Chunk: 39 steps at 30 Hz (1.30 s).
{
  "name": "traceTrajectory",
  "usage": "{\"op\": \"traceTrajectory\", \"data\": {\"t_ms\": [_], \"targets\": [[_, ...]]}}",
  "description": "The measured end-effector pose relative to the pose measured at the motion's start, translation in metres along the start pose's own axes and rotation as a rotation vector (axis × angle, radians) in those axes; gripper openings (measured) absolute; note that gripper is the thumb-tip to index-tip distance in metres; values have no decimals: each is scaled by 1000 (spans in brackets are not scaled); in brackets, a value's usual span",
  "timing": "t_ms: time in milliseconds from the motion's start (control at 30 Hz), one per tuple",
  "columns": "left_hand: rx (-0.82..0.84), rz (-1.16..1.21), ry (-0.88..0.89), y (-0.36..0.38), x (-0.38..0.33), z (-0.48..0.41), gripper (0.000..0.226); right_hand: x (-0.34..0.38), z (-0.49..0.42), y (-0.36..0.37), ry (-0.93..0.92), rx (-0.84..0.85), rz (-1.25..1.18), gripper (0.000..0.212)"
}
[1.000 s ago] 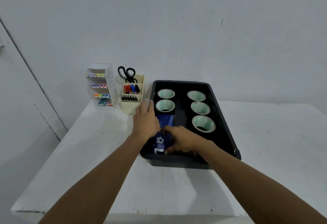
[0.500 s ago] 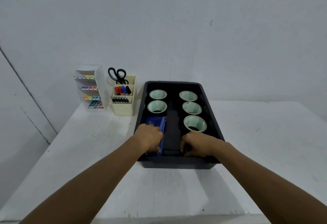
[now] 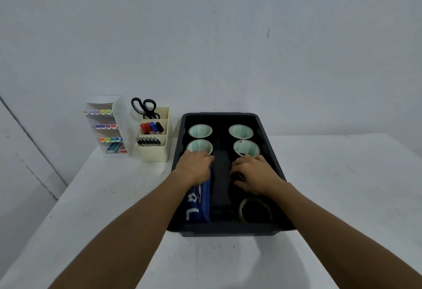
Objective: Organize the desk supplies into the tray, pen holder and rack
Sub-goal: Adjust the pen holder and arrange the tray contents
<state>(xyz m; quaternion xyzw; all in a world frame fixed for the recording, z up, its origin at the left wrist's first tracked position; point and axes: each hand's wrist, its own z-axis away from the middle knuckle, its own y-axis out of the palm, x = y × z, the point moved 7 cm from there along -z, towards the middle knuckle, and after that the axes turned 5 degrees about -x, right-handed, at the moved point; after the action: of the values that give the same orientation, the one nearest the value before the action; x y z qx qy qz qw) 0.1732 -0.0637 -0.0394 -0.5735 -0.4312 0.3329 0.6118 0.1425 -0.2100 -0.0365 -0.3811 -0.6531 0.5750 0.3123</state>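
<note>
Left hand further up tray, gripping blue pouch, right hand likewise, grip unclear

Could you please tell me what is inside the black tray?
Four tape rolls at the back, a blue pouch, a dark case in the middle and a fifth roll at the front right. The left hand and right hand cover whatever lies beneath them.
</note>
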Motion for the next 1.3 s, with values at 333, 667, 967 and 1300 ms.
{"op": "traceTrajectory", "data": {"t_ms": [333, 667, 967, 1300], "targets": [[90, 30, 11, 5, 5, -12, 55, -3, -11, -5, 80, -11, -47, 32], [-9, 63, -71, -2, 26, -56, 55, -27, -41, 1, 221, 55, -150, 43], [-6, 8, -113, 6, 33, -67, 63, -29, -59, 1, 253, -71, -142, 39], [-41, 17, -91, 10, 35, -70, 68, -60, -109, 17, 328, 101, -73, 50]]}}
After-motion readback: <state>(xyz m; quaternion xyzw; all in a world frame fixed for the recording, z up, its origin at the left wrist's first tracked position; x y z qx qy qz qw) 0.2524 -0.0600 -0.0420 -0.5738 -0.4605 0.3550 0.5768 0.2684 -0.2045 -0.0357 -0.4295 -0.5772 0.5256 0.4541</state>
